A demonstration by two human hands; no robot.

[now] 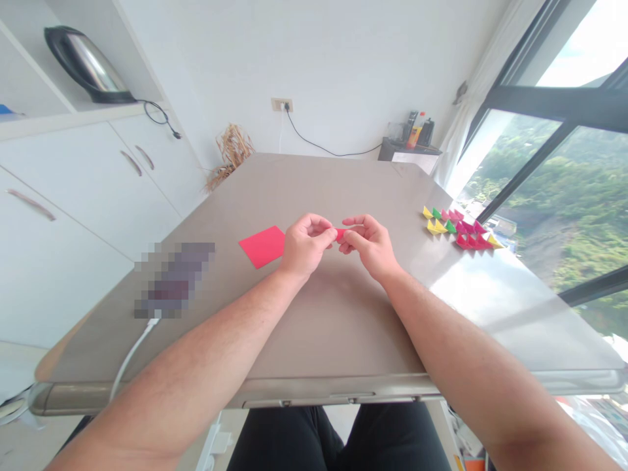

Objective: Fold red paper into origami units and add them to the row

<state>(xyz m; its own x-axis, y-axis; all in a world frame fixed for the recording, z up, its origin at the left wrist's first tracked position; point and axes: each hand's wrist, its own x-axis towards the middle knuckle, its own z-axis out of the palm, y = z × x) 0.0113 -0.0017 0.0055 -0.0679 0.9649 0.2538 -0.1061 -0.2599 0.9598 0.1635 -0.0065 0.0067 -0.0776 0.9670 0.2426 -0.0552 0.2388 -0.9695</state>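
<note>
My left hand (304, 245) and my right hand (367, 245) meet over the middle of the grey table (343, 314). Both pinch a small folded piece of red paper (340, 233) between thumb and fingertips; only a sliver of it shows between the hands. A flat red paper sheet (263, 246) lies on the table just left of my left hand. To the right, near the table's edge, sits a cluster of several small folded paper pieces (460, 229) in yellow, green, pink and red.
A blurred-out object (174, 278) with a white cable (130, 356) lies at the table's left. A kettle (88, 65) stands on the white cabinet to the left. Bottles (417, 131) sit on a small stand beyond the table. A large window is on the right.
</note>
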